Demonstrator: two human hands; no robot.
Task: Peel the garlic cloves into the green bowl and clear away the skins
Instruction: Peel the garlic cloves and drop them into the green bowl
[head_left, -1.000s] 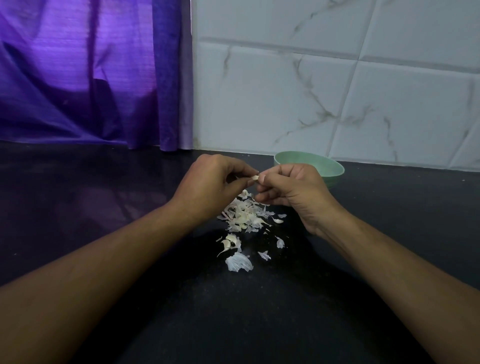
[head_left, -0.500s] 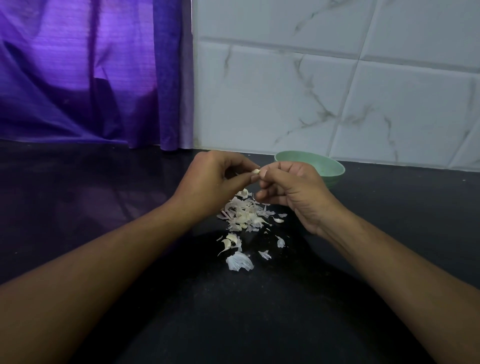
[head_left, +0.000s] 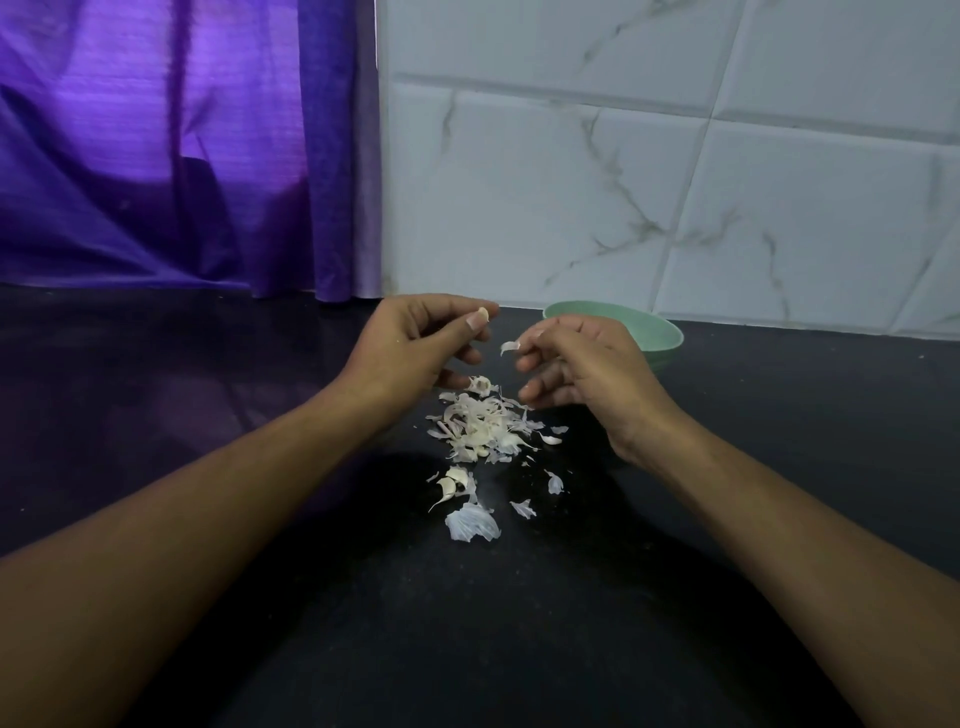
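Garlic clove, pale and small, sits pinched at the tips of the left hand's fingers, raised above and just behind the pile of skins on the dark counter. The right hand hovers over the pile's right edge, its thumb and forefinger nipping a curled flake of skin, apart from the clove. The green bowl stands behind and right of the pile, partly hidden by that hand. Loose flakes lie nearer the person than the pile.
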